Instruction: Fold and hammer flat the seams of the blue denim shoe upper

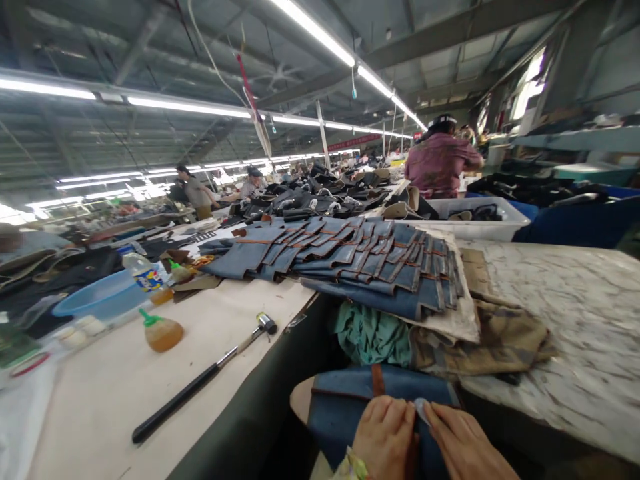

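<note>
Low in the view lies a blue leather piece [340, 400] with brown trim and a brown strap, its left end showing a pale tan lining. My left hand [385, 430] is closed on this piece, fingers curled and pressed together. Beside it, my right hand [465, 440] pinches a small, pale, translucent object [421, 409] against the leather; its exact kind is unclear. The fingertips of both hands are close together, and part of the piece is hidden under them. Just beyond lies a layered stack of similar blue leather pieces [350, 257].
A hammer [200, 387] with a black handle and a squeeze bottle [161, 331] of amber liquid lie on the left table. Behind them is a blue basin [95, 300]. Green cloth [370, 333] and camouflage cloth [490, 337] lie by the marbled table [565, 313]. Other people work farther back.
</note>
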A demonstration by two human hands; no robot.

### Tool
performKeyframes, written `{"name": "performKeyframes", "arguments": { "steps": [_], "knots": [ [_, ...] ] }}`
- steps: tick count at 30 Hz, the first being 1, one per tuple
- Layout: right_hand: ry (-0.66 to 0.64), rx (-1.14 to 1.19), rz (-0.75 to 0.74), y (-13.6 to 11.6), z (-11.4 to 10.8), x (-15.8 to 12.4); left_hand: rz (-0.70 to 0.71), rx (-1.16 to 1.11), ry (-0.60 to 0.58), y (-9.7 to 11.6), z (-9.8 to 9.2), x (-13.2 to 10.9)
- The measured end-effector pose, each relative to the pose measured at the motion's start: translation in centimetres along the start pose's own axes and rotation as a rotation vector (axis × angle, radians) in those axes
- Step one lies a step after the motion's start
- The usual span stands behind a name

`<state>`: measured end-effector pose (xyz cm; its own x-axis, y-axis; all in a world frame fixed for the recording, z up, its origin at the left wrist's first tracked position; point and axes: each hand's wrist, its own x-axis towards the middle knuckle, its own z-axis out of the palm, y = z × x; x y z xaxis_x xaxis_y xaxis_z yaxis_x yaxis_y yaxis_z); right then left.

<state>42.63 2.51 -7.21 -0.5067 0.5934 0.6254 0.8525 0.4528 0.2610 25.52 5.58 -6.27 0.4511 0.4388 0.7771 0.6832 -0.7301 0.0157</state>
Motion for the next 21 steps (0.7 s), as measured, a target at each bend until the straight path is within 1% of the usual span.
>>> {"name": "performKeyframes", "arguments": {
  "steps": [2,3,4,6,9,13,17,21],
  "knots": [
    [-0.052,0.047,0.134,-1.4,-0.5,0.9,-0.085,-0.032,-0.137,-0.1,-1.1,-0.1],
    [-0.092,0.076,0.192,-2.1,-0.7,1.4,-0.105,-0.045,-0.195,-0.3,-1.6,-0.2],
    [-0.123,0.106,0.231,-2.6,-0.8,1.9,-0.112,-0.054,-0.238,-0.5,-2.1,-0.2],
    [-0.18,0.167,0.267,-3.4,-0.8,3.0,-0.106,-0.059,-0.284,-1.1,-2.7,-0.3],
    [-0.238,0.236,0.278,-4.1,-0.6,4.3,-0.098,-0.024,-0.307,-1.9,-3.4,-0.7],
    [-0.308,0.313,0.302,-3.8,-1.1,5.2,-0.058,0.054,-0.315,-2.2,-4.1,-1.6],
    [-0.379,0.408,0.336,-2.8,-2.2,5.2,-0.007,0.09,-0.368,-2.1,-4.8,-2.4],
    [-0.389,0.458,0.342,-2.4,-2.7,4.8,0.003,0.14,-0.387,-1.9,-5.3,-3.0]
  ]
}}
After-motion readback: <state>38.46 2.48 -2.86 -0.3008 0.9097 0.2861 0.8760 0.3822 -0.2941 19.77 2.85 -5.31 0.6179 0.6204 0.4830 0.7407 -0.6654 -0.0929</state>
